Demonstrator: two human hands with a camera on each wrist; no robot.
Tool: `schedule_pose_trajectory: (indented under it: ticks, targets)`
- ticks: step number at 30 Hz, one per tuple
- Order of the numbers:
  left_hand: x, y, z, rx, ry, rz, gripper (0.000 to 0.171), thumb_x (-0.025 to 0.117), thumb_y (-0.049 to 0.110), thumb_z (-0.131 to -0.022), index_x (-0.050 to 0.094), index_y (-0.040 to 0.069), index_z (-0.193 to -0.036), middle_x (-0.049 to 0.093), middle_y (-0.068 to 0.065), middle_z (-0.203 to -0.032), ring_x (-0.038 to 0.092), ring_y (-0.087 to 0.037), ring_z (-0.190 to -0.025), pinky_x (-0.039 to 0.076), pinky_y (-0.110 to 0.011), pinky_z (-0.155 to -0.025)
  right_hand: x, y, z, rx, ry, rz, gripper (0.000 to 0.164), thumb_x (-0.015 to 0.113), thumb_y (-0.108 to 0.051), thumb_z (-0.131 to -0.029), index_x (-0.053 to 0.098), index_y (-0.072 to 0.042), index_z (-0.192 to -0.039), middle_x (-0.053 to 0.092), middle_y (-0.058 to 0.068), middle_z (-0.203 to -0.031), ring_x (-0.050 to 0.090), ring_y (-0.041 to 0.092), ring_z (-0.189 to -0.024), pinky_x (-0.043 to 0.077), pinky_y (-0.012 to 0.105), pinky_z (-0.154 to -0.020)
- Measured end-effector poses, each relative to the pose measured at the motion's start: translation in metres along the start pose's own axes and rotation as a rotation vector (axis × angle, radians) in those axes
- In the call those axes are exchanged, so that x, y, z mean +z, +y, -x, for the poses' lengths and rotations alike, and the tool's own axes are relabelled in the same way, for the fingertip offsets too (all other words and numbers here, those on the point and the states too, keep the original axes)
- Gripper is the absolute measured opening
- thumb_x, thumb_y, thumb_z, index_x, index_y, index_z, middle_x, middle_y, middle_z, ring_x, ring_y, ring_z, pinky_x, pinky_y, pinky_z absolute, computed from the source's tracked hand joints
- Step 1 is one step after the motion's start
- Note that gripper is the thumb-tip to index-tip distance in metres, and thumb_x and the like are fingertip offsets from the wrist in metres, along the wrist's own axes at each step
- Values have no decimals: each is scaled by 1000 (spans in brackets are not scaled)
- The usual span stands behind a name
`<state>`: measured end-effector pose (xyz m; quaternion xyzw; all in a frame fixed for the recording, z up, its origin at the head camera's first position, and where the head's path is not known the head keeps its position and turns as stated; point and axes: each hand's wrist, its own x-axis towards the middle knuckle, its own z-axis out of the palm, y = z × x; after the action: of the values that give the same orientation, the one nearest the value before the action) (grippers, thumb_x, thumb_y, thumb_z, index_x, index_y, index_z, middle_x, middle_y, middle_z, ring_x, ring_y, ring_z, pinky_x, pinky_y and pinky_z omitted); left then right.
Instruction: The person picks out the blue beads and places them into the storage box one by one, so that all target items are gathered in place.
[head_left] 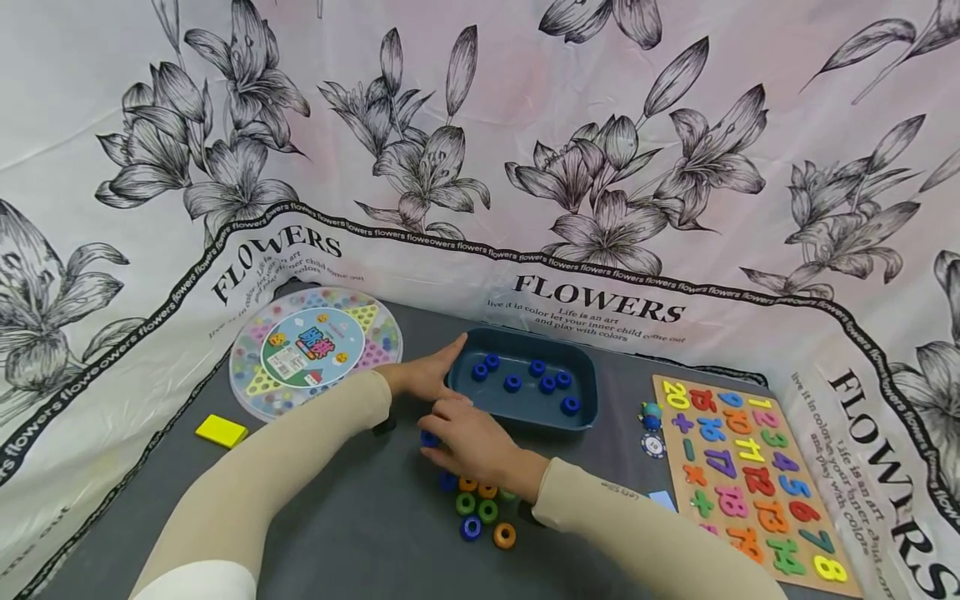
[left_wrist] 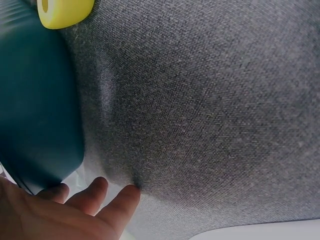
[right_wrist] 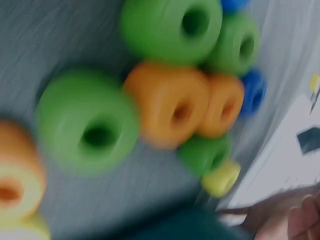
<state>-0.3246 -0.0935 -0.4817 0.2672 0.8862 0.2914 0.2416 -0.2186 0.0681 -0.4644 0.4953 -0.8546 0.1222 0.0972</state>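
A dark blue-green tray point(head_left: 525, 412) holds several blue ring-shaped beads point(head_left: 512, 383). My left hand point(head_left: 427, 377) rests against the tray's left end, its fingers point(left_wrist: 120, 207) extended past the corner in the left wrist view. Just in front of the tray, my right hand point(head_left: 480, 439) pinches a blue bead point(head_left: 429, 439) between thumb and fingers. Below that hand lies a cluster of loose beads: orange point(head_left: 505, 535), green point(head_left: 465, 503) and blue point(head_left: 471, 527). The right wrist view shows this cluster blurred, with a yellow bead point(right_wrist: 221, 178) beside the tray. My right hand hides part of the cluster.
A round game board point(head_left: 258, 392) and a yellow block point(head_left: 222, 431) are at the left. On the right are a wooden number board point(head_left: 780, 492), a round chip point(head_left: 652, 446) and a small blue-green toy point(head_left: 651, 415). A flower-printed sheet point(head_left: 480, 183) backs the grey table point(head_left: 337, 533).
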Motion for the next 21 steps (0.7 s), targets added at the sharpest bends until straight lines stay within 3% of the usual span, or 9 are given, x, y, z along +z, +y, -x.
schedule_pose_trajectory:
  ticks: [5,11,17,19,21]
  targets:
    - [-3,0,-2,28,-15,-41,110,67,33,-85,-21,11,-147,-14,-14,-156,0,-30,-145,13,-45,-117,-13,31,2,82,31,-70,28,67,-33,-86,64,-19,-109,62,-7,-106,57,6,-97,50,24,-81]
    - [-2,-1,-1,-16,-14,18,118,71,43,-79,-22,16,-147,-10,-13,-157,5,-30,-145,15,-46,-116,-26,71,6,220,8,-98,35,68,-29,-85,64,-12,-116,68,2,-111,65,14,-98,52,31,-85]
    - [0,1,-1,-42,-7,27,119,70,51,-77,-20,19,-147,-8,-11,-157,5,-28,-145,12,-43,-117,-40,118,15,437,4,-41,40,69,-31,-84,63,-13,-119,71,5,-104,68,16,-79,54,35,-74]
    - [0,1,-2,-40,-7,24,120,71,52,-76,-20,19,-148,-8,-10,-158,4,-27,-145,12,-43,-117,-46,132,18,505,2,-41,41,69,-32,-84,63,-13,-120,72,5,-95,65,14,-65,53,32,-64]
    - [-1,0,-2,-36,-5,24,121,71,53,-75,-20,19,-148,-9,-10,-157,4,-26,-145,12,-42,-117,-51,143,21,556,14,-40,42,70,-31,-84,63,-12,-120,72,7,-93,62,14,-61,50,30,-58]
